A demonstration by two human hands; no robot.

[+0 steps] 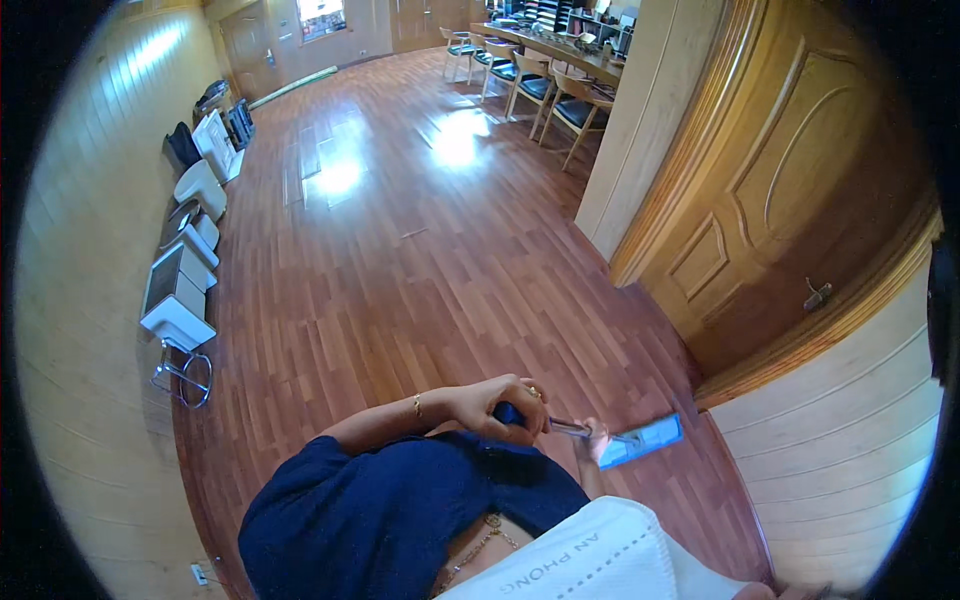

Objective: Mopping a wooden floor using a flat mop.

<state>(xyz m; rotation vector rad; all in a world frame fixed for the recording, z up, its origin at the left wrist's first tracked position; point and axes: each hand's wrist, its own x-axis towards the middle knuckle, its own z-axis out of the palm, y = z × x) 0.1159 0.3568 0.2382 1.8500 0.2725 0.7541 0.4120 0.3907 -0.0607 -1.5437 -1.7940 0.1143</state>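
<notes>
A flat mop with a light-blue pad (pixel 655 437) lies on the wooden floor to my right, near the foot of the wall. Its metal pole (pixel 569 427) slants up toward my body. My left hand (pixel 485 408) is wrapped round the dark-blue grip (pixel 509 414) at the pole's top end, in front of my chest. Lower down, my right hand (pixel 597 440) closes round the pole, just above the pad in the picture. My left forearm partly hides the floor below it, and most of my right arm is hidden.
Glossy wooden floor (pixel 400 270) stretches ahead. Toilets and boxed fixtures (pixel 180 290) line the left wall, with a chrome stand (pixel 183 375) nearest. A wooden door (pixel 790 190) stands right, beyond a wall corner (pixel 610 245). Several chairs (pixel 578 108) stand along a long counter (pixel 560 47) farther off.
</notes>
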